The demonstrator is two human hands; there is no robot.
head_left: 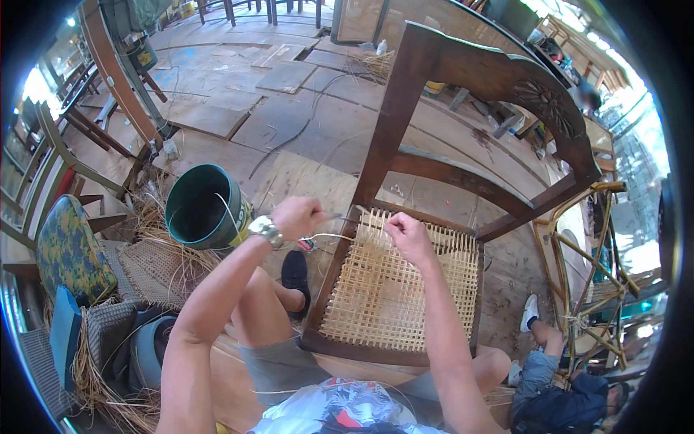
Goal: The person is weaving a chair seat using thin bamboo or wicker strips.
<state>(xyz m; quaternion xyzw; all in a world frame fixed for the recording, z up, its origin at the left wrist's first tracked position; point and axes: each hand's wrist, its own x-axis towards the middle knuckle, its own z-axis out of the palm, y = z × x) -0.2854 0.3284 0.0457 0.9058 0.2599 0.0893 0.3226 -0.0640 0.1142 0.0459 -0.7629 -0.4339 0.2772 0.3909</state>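
A dark wooden chair point(394, 108) with a carved back stands before me, its seat woven from pale cane strips point(376, 289) in an open grid. To the left of the seat frame's far corner, my left hand point(298, 217) is closed on a thin, blurred greyish piece that points toward the frame. A pale loose cane strand point(329, 235) runs from below that hand to the frame's left rail. Over the far part of the weave, my right hand point(409, 237) is pinched closed; its fingertips hide whatever is between them.
A dark green bucket point(206, 210) stands left of my left hand. Cane scraps, a camouflage cushion point(69, 246) and a slatted chair point(43, 166) lie farther left. At right are a bamboo frame point(578, 282) and another person point(560, 398). Loose boards point(285, 76) cover the floor ahead.
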